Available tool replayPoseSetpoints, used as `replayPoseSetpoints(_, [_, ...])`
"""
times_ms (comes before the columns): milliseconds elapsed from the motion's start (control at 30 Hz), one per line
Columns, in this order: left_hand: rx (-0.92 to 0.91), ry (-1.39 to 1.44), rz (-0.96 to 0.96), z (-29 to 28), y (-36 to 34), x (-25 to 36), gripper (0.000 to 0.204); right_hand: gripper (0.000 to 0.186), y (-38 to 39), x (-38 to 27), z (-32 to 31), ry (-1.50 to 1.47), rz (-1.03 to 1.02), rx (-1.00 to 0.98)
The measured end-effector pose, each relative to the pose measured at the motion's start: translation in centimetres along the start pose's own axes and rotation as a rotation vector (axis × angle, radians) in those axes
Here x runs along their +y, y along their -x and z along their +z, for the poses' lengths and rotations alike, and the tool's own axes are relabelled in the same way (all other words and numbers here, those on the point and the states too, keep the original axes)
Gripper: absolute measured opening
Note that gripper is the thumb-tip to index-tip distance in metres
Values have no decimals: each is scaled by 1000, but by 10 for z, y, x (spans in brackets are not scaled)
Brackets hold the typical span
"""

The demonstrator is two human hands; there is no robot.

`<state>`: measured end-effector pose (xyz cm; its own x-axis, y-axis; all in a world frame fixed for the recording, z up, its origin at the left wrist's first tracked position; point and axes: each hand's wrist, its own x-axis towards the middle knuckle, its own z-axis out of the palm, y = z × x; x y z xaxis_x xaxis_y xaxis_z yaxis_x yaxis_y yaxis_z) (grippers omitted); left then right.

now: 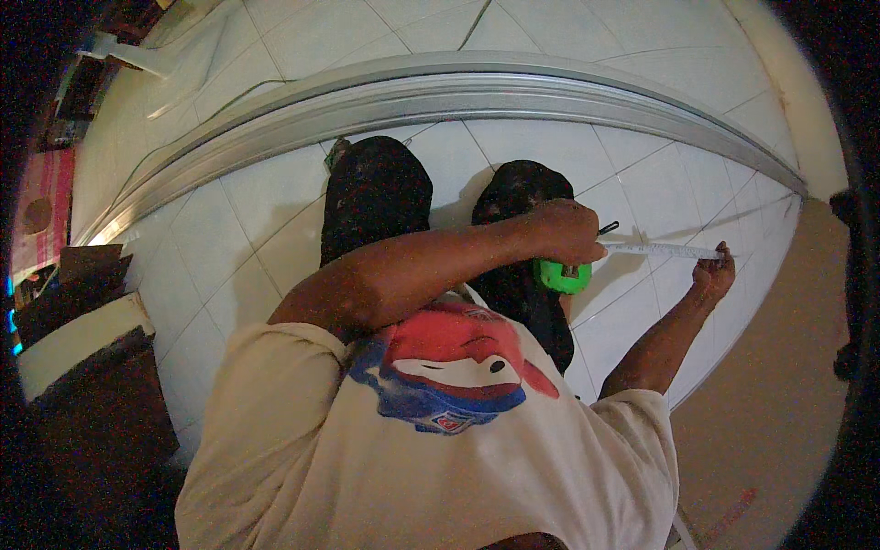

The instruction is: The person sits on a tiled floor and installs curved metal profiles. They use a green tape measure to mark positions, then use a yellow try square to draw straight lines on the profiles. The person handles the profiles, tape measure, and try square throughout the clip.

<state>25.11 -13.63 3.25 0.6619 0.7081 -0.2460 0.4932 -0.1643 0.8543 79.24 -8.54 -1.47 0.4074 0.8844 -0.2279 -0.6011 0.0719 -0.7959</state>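
Observation:
Across my body, my left hand (566, 229) grips a green tape measure (564, 275), with a slim dark object (609, 226) poking out from its fingers; I cannot make out what that is. The pale marked blade (655, 249) runs out to the right, where my right hand (715, 270) pinches its far part. Both hands are over the white tiled floor (623, 330), beside my dark-clad right knee (513, 179). My left knee (371, 183) is further left.
A long silver metal rail (486, 96) crosses the tiles in front of my knees. Dark and cream boards (82, 357) stand at the left, near a pink patterned cloth (53, 183). A thin cable (247, 94) lies beyond the rail. A beige surface (752, 385) borders the tiles at right.

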Motion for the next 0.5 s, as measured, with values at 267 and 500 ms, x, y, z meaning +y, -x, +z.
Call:
replayPoseSetpoints(267, [-60,108,-19,1,-23,15,61,19,-30,-33,16,160,-167,2])
replayPoseSetpoints(500, [-45,73,130,12,-65,50,60,12,-67,-109,-41,344,-337,-98])
